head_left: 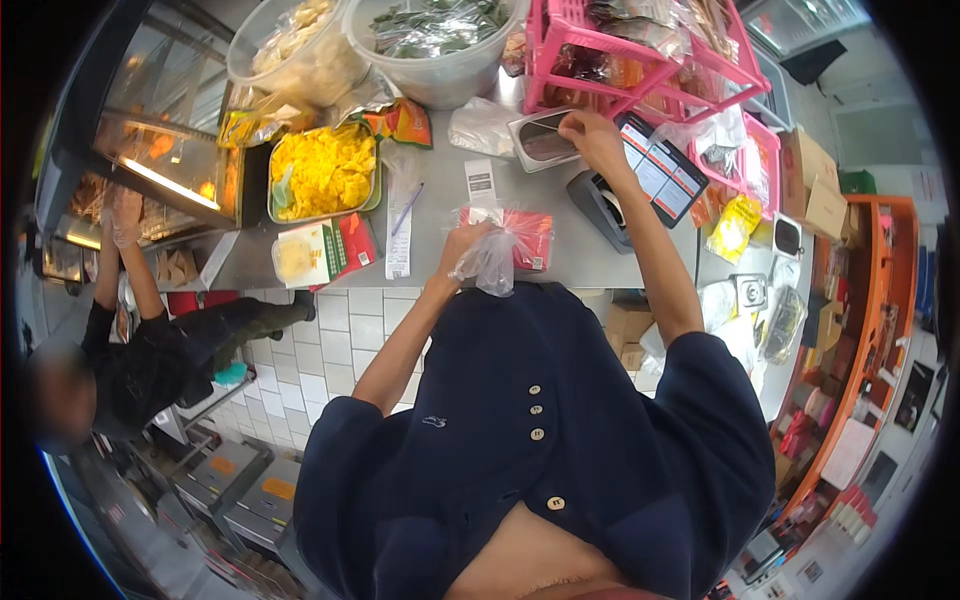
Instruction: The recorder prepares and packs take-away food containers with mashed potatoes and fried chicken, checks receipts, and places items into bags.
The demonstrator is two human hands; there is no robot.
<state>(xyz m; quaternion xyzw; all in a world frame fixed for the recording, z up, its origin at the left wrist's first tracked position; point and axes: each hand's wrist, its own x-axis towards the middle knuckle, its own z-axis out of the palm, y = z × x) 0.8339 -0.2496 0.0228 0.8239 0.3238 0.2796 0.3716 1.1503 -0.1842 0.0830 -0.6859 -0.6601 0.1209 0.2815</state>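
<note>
My left hand grips the gathered neck of a clear plastic bag at the counter's front edge. Inside or beneath that bag is a red box; how far the plastic wraps it is hard to tell. My right hand reaches forward over a steel container with dark reddish contents. Its fingertips are pinched at the container's right side, and a thin pale strand shows by them, too fine to identify. A printed slip lies just behind the box.
A tablet and a grey device stand right. Pink crates and plastic tubs line the back. Left are a tray of yellow food, a receipt and a pen. Another person works by the lit cabinet.
</note>
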